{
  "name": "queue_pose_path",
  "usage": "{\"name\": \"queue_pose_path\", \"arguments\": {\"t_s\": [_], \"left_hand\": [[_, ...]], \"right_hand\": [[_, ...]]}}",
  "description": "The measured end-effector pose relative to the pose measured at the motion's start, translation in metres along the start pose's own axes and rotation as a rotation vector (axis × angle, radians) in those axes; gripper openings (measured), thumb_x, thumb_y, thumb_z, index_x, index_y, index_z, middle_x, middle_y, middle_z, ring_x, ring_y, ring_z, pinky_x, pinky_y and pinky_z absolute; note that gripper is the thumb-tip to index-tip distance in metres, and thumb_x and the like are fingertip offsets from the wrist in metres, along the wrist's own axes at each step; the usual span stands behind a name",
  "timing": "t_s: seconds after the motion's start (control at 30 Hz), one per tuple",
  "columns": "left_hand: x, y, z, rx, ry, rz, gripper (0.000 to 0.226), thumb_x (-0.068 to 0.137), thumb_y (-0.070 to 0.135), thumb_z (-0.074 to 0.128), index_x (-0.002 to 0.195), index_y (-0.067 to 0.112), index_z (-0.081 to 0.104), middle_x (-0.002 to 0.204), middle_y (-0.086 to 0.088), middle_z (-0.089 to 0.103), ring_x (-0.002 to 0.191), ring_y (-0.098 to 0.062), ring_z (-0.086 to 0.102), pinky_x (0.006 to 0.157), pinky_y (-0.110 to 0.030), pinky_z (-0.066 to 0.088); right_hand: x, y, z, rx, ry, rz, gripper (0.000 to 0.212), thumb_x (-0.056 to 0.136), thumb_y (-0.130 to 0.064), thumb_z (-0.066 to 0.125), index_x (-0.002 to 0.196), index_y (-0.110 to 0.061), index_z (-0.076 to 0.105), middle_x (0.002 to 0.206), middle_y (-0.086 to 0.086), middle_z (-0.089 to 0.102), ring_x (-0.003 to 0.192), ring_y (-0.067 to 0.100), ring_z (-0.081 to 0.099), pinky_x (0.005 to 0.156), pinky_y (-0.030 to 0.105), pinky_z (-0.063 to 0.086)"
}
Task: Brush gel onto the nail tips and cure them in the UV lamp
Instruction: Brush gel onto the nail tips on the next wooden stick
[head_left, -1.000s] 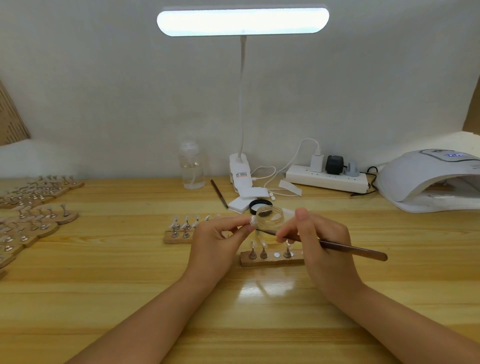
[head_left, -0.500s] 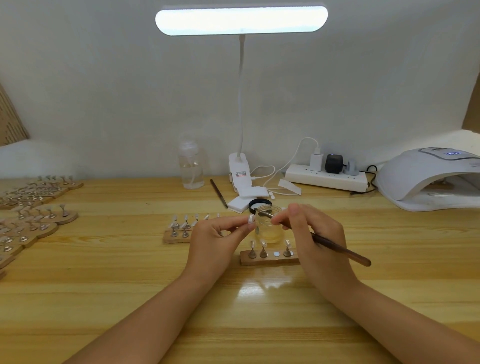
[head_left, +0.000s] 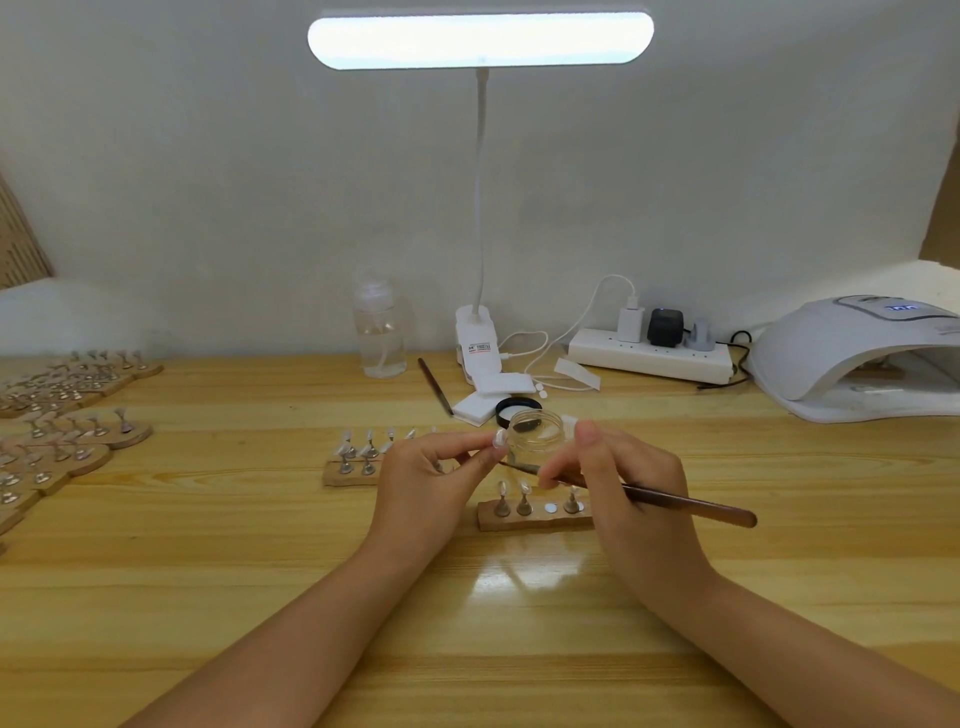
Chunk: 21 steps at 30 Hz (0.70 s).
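My left hand (head_left: 434, 480) pinches a small clear nail tip (head_left: 499, 439) on its stand, raised at table centre. My right hand (head_left: 623, 483) grips a brown brush (head_left: 685, 505); its bristle end points left and sits just under the nail tip. An open glass gel jar (head_left: 535, 436) stands right behind both hands. Below them lies a wooden holder (head_left: 535, 517) with three nail tips on metal stands and one bare magnet spot. The white UV lamp (head_left: 857, 358) sits at the far right, its display lit.
A second wooden holder (head_left: 348, 470) with nail tips lies left of my left hand. Several more filled holders (head_left: 67, 436) crowd the left edge. Behind are a clear bottle (head_left: 379, 332), a spare brush (head_left: 435, 387), the jar's black lid (head_left: 511, 408), white pads, a desk lamp clip and a power strip (head_left: 649, 353).
The brush dipped into the jar half a second ago; now it has come back out and down, with its tip under the nail tip in my left hand.
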<state>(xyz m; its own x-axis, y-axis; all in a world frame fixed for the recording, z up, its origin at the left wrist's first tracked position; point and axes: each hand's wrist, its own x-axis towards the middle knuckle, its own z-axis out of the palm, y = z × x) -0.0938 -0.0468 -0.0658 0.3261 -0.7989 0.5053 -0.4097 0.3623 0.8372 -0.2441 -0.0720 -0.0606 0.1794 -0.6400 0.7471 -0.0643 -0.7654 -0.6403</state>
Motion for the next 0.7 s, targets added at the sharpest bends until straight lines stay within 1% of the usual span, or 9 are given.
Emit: {"name": "queue_pose_path", "arguments": {"t_s": [0.1,0.17,0.2,0.33,0.37,0.5,0.53,0.63,0.7], "left_hand": [[-0.0001,0.0018,0.0001,0.015,-0.009,0.014,0.025,0.071,0.013,0.073,0.073,0.037,0.07,0.071,0.023,0.068,0.069,-0.009,0.06,0.07,-0.022,0.047],[-0.0004,0.0025,-0.0006,0.028,-0.014,0.032,0.023,0.072,0.012,0.073,0.074,0.035,0.07,0.07,0.018,0.069,0.064,0.0,0.056,0.066,-0.016,0.046],[-0.0002,0.0026,-0.001,0.039,-0.017,0.039,0.023,0.072,0.01,0.072,0.075,0.033,0.07,0.071,0.016,0.068,0.064,0.001,0.055,0.064,-0.013,0.045],[-0.0004,0.0024,-0.0012,0.064,-0.018,0.034,0.022,0.074,0.009,0.072,0.075,0.031,0.07,0.076,0.012,0.067,0.066,0.003,0.053,0.059,-0.009,0.042],[-0.0005,0.0023,-0.0012,0.066,-0.019,0.027,0.022,0.074,0.009,0.071,0.075,0.031,0.07,0.077,0.012,0.067,0.067,0.003,0.053,0.059,-0.008,0.041],[-0.0006,0.0021,-0.001,0.063,-0.017,0.001,0.022,0.074,0.012,0.071,0.076,0.034,0.069,0.079,0.011,0.066,0.07,0.004,0.053,0.059,-0.008,0.041],[-0.0006,0.0023,-0.001,0.063,-0.013,-0.003,0.023,0.074,0.012,0.071,0.075,0.035,0.069,0.079,0.012,0.066,0.07,0.004,0.053,0.059,-0.008,0.041],[-0.0008,0.0034,-0.0009,0.057,0.005,-0.009,0.027,0.074,0.011,0.071,0.073,0.038,0.068,0.078,0.013,0.065,0.071,0.004,0.054,0.059,-0.008,0.042],[-0.0013,0.0045,-0.0008,0.052,0.005,-0.012,0.028,0.074,0.011,0.072,0.072,0.038,0.067,0.077,0.013,0.066,0.07,0.004,0.054,0.058,-0.009,0.042]], "right_hand": [[0.0028,0.0,-0.0007,-0.05,0.007,-0.032,0.035,0.09,-0.035,0.036,0.069,-0.024,0.062,0.068,-0.013,0.062,0.073,0.007,0.061,0.07,0.029,0.051],[0.0043,0.0009,-0.0007,-0.093,-0.017,-0.033,0.033,0.089,-0.036,0.036,0.072,-0.025,0.062,0.071,-0.018,0.06,0.077,0.004,0.059,0.073,0.021,0.048],[0.0038,0.0016,-0.0005,-0.106,-0.03,-0.044,0.034,0.089,-0.036,0.036,0.072,-0.024,0.062,0.07,-0.019,0.06,0.076,0.003,0.059,0.073,0.02,0.047],[-0.0001,0.0037,-0.0008,-0.066,-0.022,-0.093,0.044,0.091,-0.029,0.036,0.063,-0.012,0.065,0.061,-0.011,0.061,0.063,0.008,0.059,0.062,0.035,0.05],[0.0004,0.0035,-0.0007,-0.071,-0.01,-0.102,0.043,0.091,-0.028,0.036,0.064,-0.013,0.065,0.062,-0.012,0.061,0.063,0.008,0.059,0.063,0.035,0.05],[0.0053,0.004,0.0,-0.121,-0.019,-0.086,0.032,0.09,-0.033,0.037,0.072,-0.024,0.061,0.071,-0.021,0.058,0.074,0.002,0.058,0.07,0.021,0.046],[0.005,0.0045,-0.0001,-0.129,-0.024,-0.087,0.033,0.09,-0.033,0.037,0.071,-0.024,0.062,0.07,-0.022,0.057,0.072,0.003,0.057,0.07,0.022,0.046],[0.0026,0.0064,-0.0016,-0.093,-0.003,-0.083,0.042,0.09,-0.032,0.035,0.063,-0.019,0.063,0.061,-0.019,0.057,0.064,0.008,0.058,0.066,0.034,0.048],[0.0037,0.0051,-0.001,-0.075,0.017,-0.098,0.039,0.091,-0.03,0.035,0.064,-0.021,0.062,0.062,-0.019,0.057,0.064,0.008,0.058,0.065,0.036,0.05]]}}
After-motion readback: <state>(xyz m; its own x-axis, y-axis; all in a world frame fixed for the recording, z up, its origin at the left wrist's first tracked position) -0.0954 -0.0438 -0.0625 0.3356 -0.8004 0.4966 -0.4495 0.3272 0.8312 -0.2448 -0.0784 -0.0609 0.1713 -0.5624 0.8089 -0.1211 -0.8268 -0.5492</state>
